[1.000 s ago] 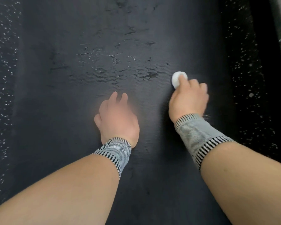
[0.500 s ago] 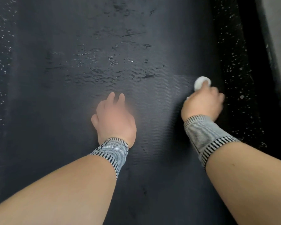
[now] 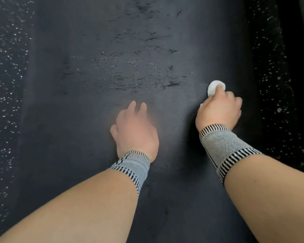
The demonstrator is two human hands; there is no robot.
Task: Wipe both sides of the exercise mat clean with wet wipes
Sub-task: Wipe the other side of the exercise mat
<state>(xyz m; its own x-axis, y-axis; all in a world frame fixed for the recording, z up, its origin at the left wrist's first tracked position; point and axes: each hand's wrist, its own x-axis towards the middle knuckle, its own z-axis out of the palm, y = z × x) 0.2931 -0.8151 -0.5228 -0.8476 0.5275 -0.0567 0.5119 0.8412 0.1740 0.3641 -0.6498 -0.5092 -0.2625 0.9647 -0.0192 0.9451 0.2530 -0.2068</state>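
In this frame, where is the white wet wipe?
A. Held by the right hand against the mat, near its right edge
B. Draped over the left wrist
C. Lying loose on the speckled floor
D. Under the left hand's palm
A: the right hand grips the balled wet wipe and presses it on the mat, near the mat's right edge.

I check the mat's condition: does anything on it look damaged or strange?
Yes. Ahead of the left hand, the exercise mat shows dark irregular patches and glistening streaks, probably moisture; surface wear cannot be ruled out. The right hand presses a balled wet wipe near its right edge.
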